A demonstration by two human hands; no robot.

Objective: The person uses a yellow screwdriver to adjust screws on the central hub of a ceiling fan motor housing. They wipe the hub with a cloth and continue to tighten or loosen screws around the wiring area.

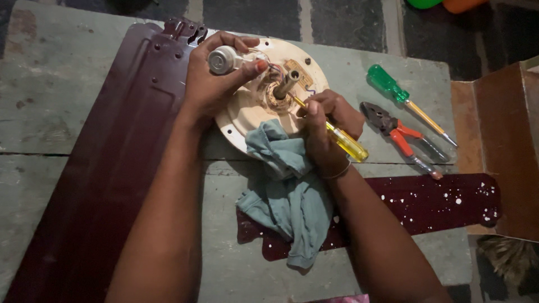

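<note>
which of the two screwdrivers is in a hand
The yellow-handled screwdriver, gripped by the right hand; the green-handled screwdriver lies untouched on the table beside the pliers.

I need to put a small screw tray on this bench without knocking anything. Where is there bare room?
Bare wood lies at the far left of the bench, beyond the maroon fan blade, and near the front between the cloth and that blade. It is crowded around the motor housing, both hands, and by the pliers and green screwdriver.
</note>
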